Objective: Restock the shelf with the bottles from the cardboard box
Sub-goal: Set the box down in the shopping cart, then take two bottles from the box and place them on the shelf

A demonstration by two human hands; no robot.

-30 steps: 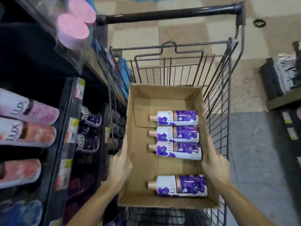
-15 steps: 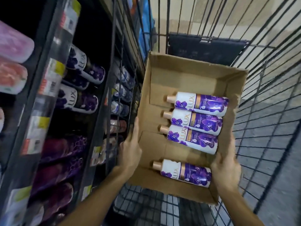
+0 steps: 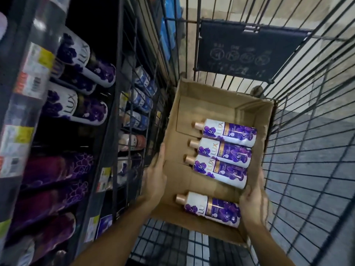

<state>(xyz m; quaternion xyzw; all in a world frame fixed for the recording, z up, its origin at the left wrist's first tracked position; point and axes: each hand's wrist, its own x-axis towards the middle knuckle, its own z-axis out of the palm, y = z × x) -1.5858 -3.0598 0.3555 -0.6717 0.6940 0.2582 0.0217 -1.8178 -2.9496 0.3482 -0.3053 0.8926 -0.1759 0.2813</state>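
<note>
An open cardboard box (image 3: 221,96) sits low inside a wire shopping cart (image 3: 307,150). Several white and purple Lux bottles lie flat in it, caps to the left: three side by side (image 3: 226,152) and one apart near the front (image 3: 213,209). My left hand (image 3: 155,177) grips the box's left wall. My right hand (image 3: 253,202) grips its right wall, by the front bottle. On the left is the shelf (image 3: 107,131) with matching purple Lux bottles (image 3: 76,110) lying on their sides.
Lower shelf rows hold dark red and purple bottles (image 3: 50,189); price labels (image 3: 30,73) line the shelf edges. The cart's wire side (image 3: 140,104) runs between box and shelf. A dark flap (image 3: 245,54) hangs on the cart's far end. Grey floor shows through the mesh.
The box has gone down deeper into the cart, both hands still on its walls. My view has tilted down and left, closer to the shelf.
</note>
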